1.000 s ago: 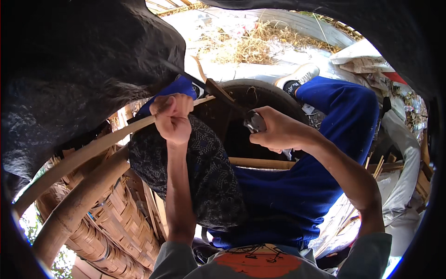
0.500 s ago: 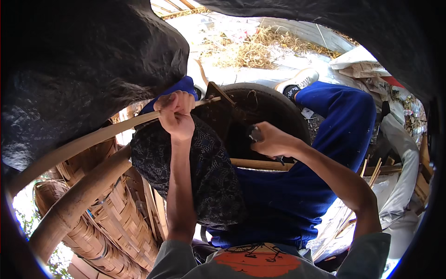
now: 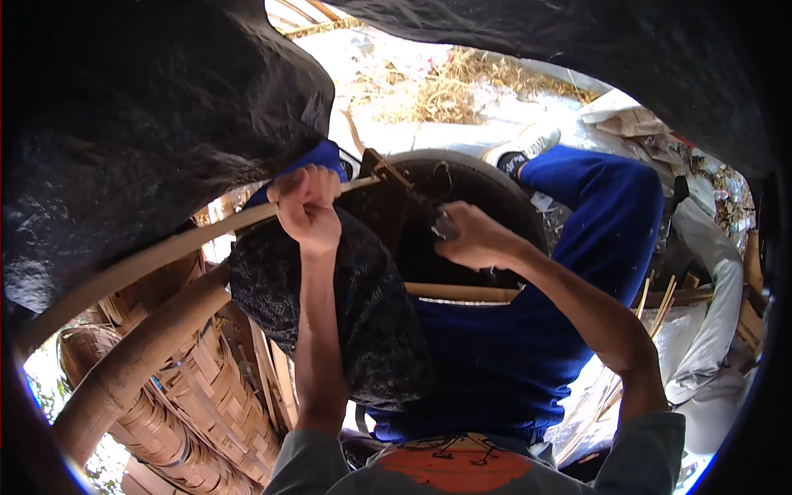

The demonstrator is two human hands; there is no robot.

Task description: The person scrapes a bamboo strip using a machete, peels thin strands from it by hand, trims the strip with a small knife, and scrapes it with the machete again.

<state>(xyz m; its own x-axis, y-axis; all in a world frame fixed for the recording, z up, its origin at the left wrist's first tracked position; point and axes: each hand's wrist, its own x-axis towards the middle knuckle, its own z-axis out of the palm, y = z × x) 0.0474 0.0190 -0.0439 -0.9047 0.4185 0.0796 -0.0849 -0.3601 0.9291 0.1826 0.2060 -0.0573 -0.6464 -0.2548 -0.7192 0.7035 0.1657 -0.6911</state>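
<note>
My left hand (image 3: 307, 206) is closed around a long, pale bamboo strip (image 3: 177, 243), which bends down to the lower left. The strip's short far end (image 3: 359, 185) sticks out past my fist. My right hand (image 3: 480, 237) grips the dark handle of what looks like a knife (image 3: 444, 224). Its blade is hard to make out against the dark round thing behind, but it seems to point up and left, close to the strip's end. A dark patterned cloth (image 3: 330, 305) covers my left thigh beneath the left forearm.
A dark, round, tyre-like object (image 3: 503, 194) lies between my legs. A thick bamboo pole (image 3: 140, 363) slants along the left, beside woven bamboo baskets (image 3: 219, 388). Thin bamboo sticks (image 3: 660, 305) lie at the right. Black sheeting (image 3: 165, 124) hangs over the upper left; dry straw (image 3: 454, 95) lies ahead.
My right hand has moved slightly up and left with the knife, toward the strip's end. My left hand keeps its grip on the strip and has barely shifted.
</note>
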